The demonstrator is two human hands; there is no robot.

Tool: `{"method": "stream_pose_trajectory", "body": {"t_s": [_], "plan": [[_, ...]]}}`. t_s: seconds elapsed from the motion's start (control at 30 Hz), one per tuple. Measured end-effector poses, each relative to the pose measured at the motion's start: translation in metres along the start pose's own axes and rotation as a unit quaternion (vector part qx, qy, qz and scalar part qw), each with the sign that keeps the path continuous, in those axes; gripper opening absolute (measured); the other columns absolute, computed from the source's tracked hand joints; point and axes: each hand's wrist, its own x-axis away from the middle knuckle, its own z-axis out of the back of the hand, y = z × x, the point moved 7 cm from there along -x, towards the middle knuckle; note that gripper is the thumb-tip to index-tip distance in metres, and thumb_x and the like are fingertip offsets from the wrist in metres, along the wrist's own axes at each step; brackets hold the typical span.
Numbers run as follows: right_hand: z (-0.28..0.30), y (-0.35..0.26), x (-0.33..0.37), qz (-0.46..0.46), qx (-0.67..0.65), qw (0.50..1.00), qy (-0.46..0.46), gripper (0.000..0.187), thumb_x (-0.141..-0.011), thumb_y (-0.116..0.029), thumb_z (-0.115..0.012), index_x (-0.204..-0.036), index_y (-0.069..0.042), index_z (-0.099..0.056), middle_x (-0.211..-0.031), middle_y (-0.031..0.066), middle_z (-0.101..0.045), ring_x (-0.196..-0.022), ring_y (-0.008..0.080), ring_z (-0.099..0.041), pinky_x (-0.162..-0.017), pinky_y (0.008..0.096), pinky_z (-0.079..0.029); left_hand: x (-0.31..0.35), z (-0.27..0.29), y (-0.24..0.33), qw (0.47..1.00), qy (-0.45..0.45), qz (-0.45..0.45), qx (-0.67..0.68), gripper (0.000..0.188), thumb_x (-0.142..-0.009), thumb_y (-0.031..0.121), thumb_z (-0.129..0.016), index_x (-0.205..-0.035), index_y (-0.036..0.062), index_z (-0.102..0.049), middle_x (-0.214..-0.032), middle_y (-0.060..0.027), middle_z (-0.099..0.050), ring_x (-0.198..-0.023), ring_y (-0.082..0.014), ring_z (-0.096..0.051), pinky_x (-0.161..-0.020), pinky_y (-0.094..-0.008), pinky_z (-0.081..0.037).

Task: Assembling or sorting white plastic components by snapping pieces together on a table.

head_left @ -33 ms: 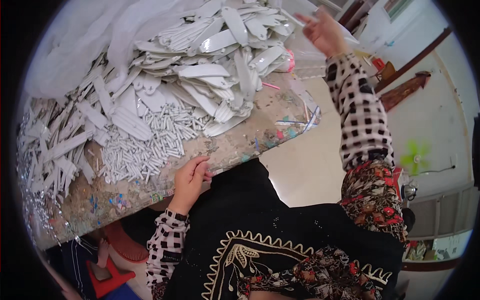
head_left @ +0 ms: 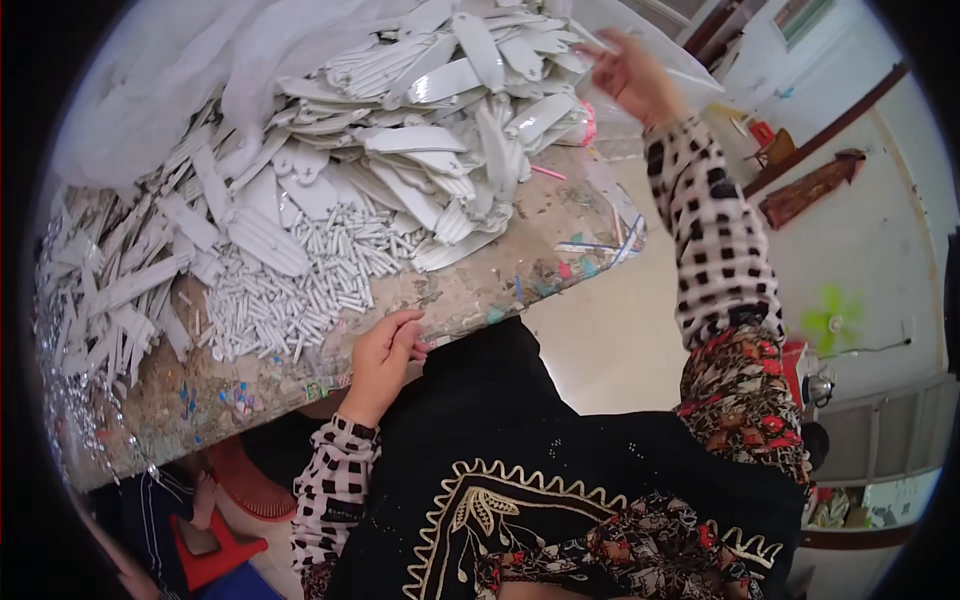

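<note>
My left hand (head_left: 385,362) rests at the near edge of the table, thumb and fingers curled together; anything inside them is too hidden to name. Raised at the far right, my right hand (head_left: 635,82) has its fingers apart, slightly blurred, beside the clear plastic sheeting (head_left: 655,70). Just left of it lies a large heap of long, flat white plastic pieces (head_left: 425,140) with rounded ends and ridges. In front of that heap, beyond my left hand, is a pile of small whitish rods (head_left: 290,300).
A white plastic bag (head_left: 140,120) covers the back left. Thin strips (head_left: 600,248) and a pink stick (head_left: 548,172) lie near the right corner of the stained table (head_left: 460,290). Another person's leg (head_left: 150,530) and a red stool (head_left: 215,555) are at lower left.
My right hand has dropped slightly and shifted a little to the left. My left hand stays at the table edge, and the heaps look unaltered.
</note>
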Motion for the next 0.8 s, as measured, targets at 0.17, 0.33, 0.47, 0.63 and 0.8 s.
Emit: {"method": "stream_pose_trajectory", "body": {"t_s": [0.17, 0.33, 0.47, 0.63, 0.8], "plan": [[-0.045, 0.091, -0.006, -0.018, 0.357, 0.932, -0.052, 0.036, -0.089, -0.030, -0.060, -0.113, -0.003, -0.060, -0.091, 0.0103, -0.070, -0.063, 0.0122, -0.058, -0.058, 0.0247, -0.049, 0.001, -0.002, -0.003, 1.000, -0.024, -0.001, -0.001, 0.027, -0.098, 0.017, -0.051, -0.114, -0.0036, -0.058, -0.091, -0.0075, -0.063, -0.076, -0.0114, -0.063, -0.067, -0.0239, -0.052], [-0.070, 0.078, -0.059, 0.206, 0.547, 0.805, 0.101, 0.058, -0.080, -0.037, -0.065, -0.123, -0.001, -0.054, -0.100, 0.0190, -0.066, -0.097, 0.0368, -0.062, -0.084, 0.0412, -0.048, 0.001, -0.003, 0.001, 0.999, -0.022, -0.014, -0.042, 0.023, -0.096, 0.013, -0.052, -0.110, -0.0041, -0.060, -0.090, -0.0071, -0.063, -0.074, -0.0112, -0.062, -0.064, -0.0237, -0.053], [-0.113, 0.084, -0.087, 0.140, 0.624, 0.761, 0.108, 0.075, -0.079, -0.044, -0.062, -0.135, 0.001, -0.039, -0.121, 0.0270, -0.055, -0.114, 0.0423, -0.053, -0.098, 0.0432, -0.043, 0.008, 0.003, -0.001, 0.998, 0.003, -0.014, -0.053, 0.021, -0.096, 0.012, -0.053, -0.109, -0.0028, -0.061, -0.084, -0.0066, -0.064, -0.072, -0.0111, -0.063, -0.063, -0.0239, -0.053], [-0.101, 0.080, -0.111, 0.129, 0.635, 0.754, 0.110, 0.076, -0.076, -0.049, -0.062, -0.129, 0.003, -0.045, -0.120, 0.0267, -0.058, -0.112, 0.0403, -0.055, -0.096, 0.0449, -0.042, 0.004, 0.003, 0.006, 0.997, 0.013, -0.021, -0.073, 0.021, -0.096, 0.013, -0.053, -0.109, -0.0021, -0.061, -0.079, -0.0067, -0.065, -0.067, -0.0106, -0.063, -0.063, -0.0238, -0.053], [-0.126, 0.068, -0.034, 0.272, 0.427, 0.860, 0.071, 0.077, -0.083, -0.036, -0.067, -0.135, 0.010, -0.034, -0.100, 0.0179, -0.064, -0.086, 0.0231, -0.064, -0.077, 0.0328, -0.048, 0.010, 0.005, 0.001, 0.996, 0.000, -0.054, -0.065, 0.022, -0.096, 0.015, -0.053, -0.107, -0.0025, -0.062, -0.078, -0.0066, -0.066, -0.065, -0.0108, -0.064, -0.062, -0.0237, -0.052]]}}
